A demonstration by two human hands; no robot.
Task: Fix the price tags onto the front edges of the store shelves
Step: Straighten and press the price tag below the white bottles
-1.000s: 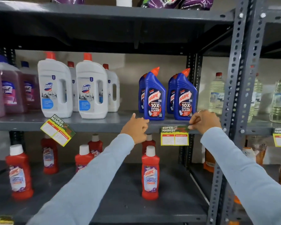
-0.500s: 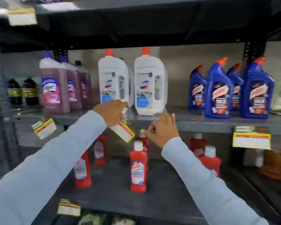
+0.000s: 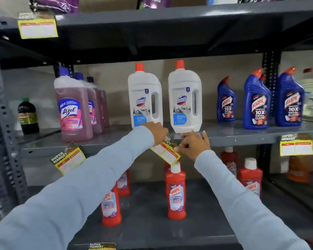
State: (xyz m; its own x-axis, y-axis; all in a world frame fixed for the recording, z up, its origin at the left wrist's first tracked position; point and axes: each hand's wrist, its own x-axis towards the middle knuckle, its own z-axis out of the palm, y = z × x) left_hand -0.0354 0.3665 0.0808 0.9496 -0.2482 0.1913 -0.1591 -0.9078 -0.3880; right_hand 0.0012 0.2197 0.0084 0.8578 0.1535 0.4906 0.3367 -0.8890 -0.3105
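1. The crooked yellow-and-red paper price tag (image 3: pixel 165 153) hangs tilted at the front edge of the grey metal middle shelf (image 3: pixel 242 138), just below the two white plastic Domex jugs (image 3: pixel 184 103). The left hand (image 3: pixel 158 131) is closed on its upper corner, fingers pinching the top edge; the right hand (image 3: pixel 192 144) touches its right side at about 3 o'clock from the tag, thumb and forefinger nipping the edge while the other fingers splay loose.

2. Risk, as I judge it: the tag sits askew, so pressing it down now would fix it slanted. Whatever holds it to the lip is hidden behind the left hand, so I cannot tell how secure it is.

3. A hard tug to straighten it could tear the thin paper or pull it off, dropping it among the red plastic Harpic bottles (image 3: pixel 176 192) standing at 6 o'clock on the lower shelf.

4. The nearer jug stands close to the lip at 12 o'clock from the hands; a knuckle lifting upward could nudge it.

5. Around: another tilted yellow tag (image 3: pixel 69 159) at 9 o'clock also wants straightening; a level tag (image 3: pixel 296 146) at 3 o'clock, below the blue Harpic bottles (image 3: pixel 257 105), looks done. Pink Lizol bottles (image 3: pixel 73 109) stand at 10 o'clock, well apart.

6. Nothing blocks the shelf edge itself.
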